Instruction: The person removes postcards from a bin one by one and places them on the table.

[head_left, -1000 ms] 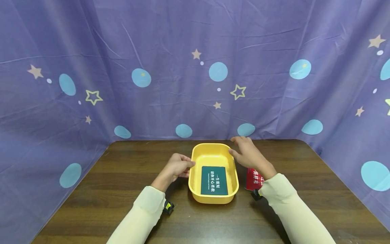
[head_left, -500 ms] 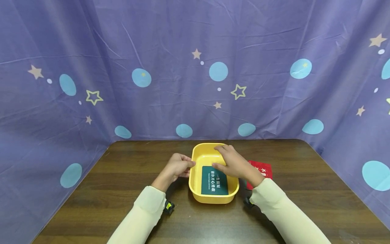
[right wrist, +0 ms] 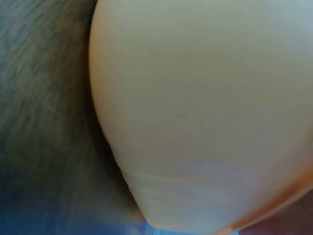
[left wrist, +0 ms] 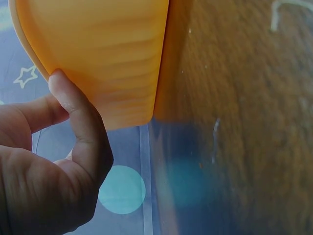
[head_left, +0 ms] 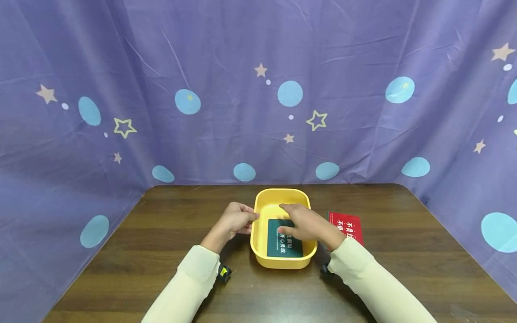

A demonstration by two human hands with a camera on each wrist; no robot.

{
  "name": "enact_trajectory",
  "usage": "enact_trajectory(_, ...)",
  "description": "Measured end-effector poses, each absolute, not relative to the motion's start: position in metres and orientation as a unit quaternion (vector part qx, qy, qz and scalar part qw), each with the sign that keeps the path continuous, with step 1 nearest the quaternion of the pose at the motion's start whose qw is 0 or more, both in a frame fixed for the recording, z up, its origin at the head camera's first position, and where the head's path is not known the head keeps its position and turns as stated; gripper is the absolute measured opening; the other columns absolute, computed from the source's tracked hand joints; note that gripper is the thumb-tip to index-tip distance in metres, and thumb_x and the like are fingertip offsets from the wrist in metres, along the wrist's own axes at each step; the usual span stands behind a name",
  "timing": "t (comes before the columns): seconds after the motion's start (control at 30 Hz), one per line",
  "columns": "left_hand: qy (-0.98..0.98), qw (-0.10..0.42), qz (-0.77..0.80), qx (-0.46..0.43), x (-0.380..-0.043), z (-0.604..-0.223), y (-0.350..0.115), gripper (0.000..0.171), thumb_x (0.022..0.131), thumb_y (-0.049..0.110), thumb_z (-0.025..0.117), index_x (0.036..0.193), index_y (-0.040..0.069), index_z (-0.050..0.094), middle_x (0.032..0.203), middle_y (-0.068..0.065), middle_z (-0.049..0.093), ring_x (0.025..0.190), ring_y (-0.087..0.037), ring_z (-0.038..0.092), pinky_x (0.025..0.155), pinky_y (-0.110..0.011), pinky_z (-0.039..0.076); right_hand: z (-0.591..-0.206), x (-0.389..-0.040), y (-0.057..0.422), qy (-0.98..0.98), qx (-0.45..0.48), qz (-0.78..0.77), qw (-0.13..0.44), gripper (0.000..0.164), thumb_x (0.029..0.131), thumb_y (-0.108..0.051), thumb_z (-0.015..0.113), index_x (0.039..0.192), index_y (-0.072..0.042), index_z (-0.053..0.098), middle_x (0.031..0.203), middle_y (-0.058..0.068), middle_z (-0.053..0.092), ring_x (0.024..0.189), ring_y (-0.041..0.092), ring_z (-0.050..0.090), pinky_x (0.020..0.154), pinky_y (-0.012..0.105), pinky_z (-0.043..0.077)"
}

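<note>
A yellow plastic basin (head_left: 282, 264) sits on the table, with a dark green booklet (head_left: 276, 247) with white lettering lying flat inside it. My left hand (head_left: 233, 221) pinches the basin's left rim; in the left wrist view, a fingertip presses the outer side of the basin (left wrist: 112, 54). Over the green booklet, inside the basin's outline, is my right hand (head_left: 308, 223), fingers extended and partly covering the booklet. Whether it touches the booklet cannot be told. The basin's pale outer wall (right wrist: 195, 107) fills most of the right wrist view.
A red booklet (head_left: 348, 225) with white lettering lies on the table right of the basin, partly behind the right forearm. The wooden table (head_left: 181, 215) ends at a purple curtain (head_left: 218, 112) printed with stars and blue dots.
My right hand has moved left from beyond the basin's right rim to over the green booklet, then lower and nearer, uncovering more of the red booklet. The left hand has stayed on the rim.
</note>
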State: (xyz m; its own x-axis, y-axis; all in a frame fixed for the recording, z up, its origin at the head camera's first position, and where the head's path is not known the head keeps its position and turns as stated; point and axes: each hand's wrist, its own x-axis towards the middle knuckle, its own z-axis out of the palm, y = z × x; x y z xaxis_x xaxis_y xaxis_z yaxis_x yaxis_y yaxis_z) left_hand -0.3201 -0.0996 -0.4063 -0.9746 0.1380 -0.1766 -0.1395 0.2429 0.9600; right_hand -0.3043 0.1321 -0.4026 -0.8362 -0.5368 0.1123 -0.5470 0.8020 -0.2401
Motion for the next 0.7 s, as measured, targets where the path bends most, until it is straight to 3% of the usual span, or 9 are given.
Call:
enact_trajectory(0.23, 0.780, 0.110, 0.615, -0.001, -0.3218, -0.4046, -0.1013, 0.016, 0.087, 0.005, 0.068, 0.097, -0.006, 0.061, 0.084, -0.021, 0.062, 0.053, -0.013, 0.056, 0.051, -0.028, 0.058, -0.4061, -0.3033, 0.1273, -0.954, 0.299, 0.018, 0.015, 0.083, 0.087, -0.062, 0.062, 0.146, -0.007, 0.041, 0.139, 0.009, 0.051, 0.126, 0.028, 0.046, 0.104, 0.044, 0.041)
enact_trajectory(0.43, 0.783, 0.111, 0.612, -0.001, -0.3213, -0.4044, -0.1000, 0.016, 0.088, 0.006, 0.068, 0.097, -0.006, 0.061, 0.089, -0.023, 0.062, 0.054, -0.013, 0.056, 0.052, -0.028, 0.058, -0.4087, -0.3022, 0.1260, -0.956, 0.293, -0.021, 0.002, 0.098, 0.079, -0.076, 0.057, 0.149, -0.011, 0.037, 0.139, 0.006, 0.052, 0.122, 0.026, 0.049, 0.102, 0.045, 0.041)
enact_trajectory(0.7, 0.779, 0.109, 0.617, -0.002, -0.3203, -0.4067, -0.1003, 0.014, 0.088, 0.005, 0.068, 0.095, -0.006, 0.061, 0.082, -0.017, 0.061, 0.053, -0.012, 0.055, 0.050, -0.026, 0.057, -0.4094, -0.3001, 0.1248, -0.953, 0.298, -0.046, 0.000, 0.099, 0.075, -0.082, 0.054, 0.145, -0.012, 0.044, 0.123, 0.004, 0.063, 0.108, 0.023, 0.057, 0.093, 0.040, 0.044)
